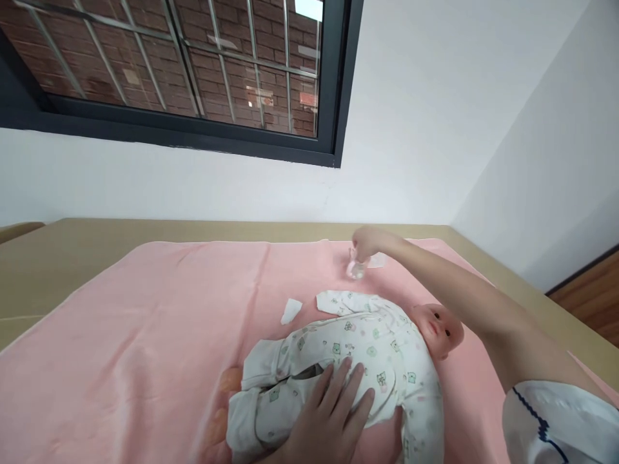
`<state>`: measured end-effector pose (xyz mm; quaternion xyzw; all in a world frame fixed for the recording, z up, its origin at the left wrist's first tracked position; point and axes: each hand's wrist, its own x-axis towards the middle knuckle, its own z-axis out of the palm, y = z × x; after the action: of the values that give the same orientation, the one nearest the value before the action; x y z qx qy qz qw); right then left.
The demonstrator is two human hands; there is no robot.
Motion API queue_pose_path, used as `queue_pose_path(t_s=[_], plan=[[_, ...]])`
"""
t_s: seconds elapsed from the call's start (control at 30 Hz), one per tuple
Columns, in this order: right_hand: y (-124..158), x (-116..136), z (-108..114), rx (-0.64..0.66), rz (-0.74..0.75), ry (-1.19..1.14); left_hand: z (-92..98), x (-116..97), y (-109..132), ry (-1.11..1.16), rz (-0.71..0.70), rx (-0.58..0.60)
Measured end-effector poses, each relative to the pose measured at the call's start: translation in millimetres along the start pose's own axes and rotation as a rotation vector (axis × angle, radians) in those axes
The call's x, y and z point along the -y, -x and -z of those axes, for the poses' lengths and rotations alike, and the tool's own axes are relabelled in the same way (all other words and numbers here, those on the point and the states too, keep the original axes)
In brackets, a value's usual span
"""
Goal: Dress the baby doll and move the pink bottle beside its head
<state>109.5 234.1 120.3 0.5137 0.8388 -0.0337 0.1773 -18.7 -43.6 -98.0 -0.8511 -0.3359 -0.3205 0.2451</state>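
Observation:
A baby doll (438, 328) in a white printed sleepsuit (367, 351) lies on a pink blanket (145, 335), its head to the right. My left hand (333, 409) rests flat on the doll's belly, fingers apart. My right hand (368, 243) reaches far over the doll and grips a small clear bottle-like object (356, 269) near the blanket's far edge. A small white wipe (291, 310) lies on the blanket beside the doll's sleeve.
The blanket covers a tan surface (62, 251) set against a white wall. A dark-framed window (193, 71) with a brick wall outside is above. Another white scrap (378, 260) lies by the clear object. Wooden floor (587, 299) shows at right.

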Motion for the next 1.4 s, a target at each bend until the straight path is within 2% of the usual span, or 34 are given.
queue_pose_path(t_s=[0.1, 0.2, 0.4, 0.67, 0.83, 0.9, 0.97, 1.03, 1.13, 1.27, 1.4], plan=[[8, -46, -24, 0.075, -0.171, -0.048, -0.2, 0, -1, 0.008, 0.016, -0.009], [18, -71, -45, 0.123, -0.253, -0.089, 0.3, -1, -2, 0.019, 0.027, -0.009], [29, -78, -62, 0.173, -0.284, -0.129, 2.7, -1, 0, 0.018, 0.015, 0.045], [27, -81, -63, 0.179, -0.279, -0.181, 3.4, 0, 4, 0.042, 0.001, 0.085], [48, -95, -41, 0.073, -0.314, -0.330, 5.3, 1, 4, 0.067, 0.016, 0.093], [59, -106, -36, -0.016, -0.371, -0.428, 5.6, 1, 3, 0.083, 0.020, 0.095], [67, -120, -41, -0.146, -0.456, -0.430, 5.4, 0, 3, 0.099, 0.021, 0.097], [70, -136, -59, -0.229, -0.520, -0.332, 5.1, 0, 3, 0.110, 0.024, 0.098], [68, -155, -101, -0.140, -0.520, -0.295, 5.1, 0, 3, 0.113, 0.028, 0.089], [63, -162, -162, -0.001, -0.400, -0.382, 6.3, 4, 0, 0.118, 0.018, 0.074], [60, -158, -203, -0.053, -0.268, -0.419, 14.0, 10, -7, 0.182, 0.026, 0.037]])
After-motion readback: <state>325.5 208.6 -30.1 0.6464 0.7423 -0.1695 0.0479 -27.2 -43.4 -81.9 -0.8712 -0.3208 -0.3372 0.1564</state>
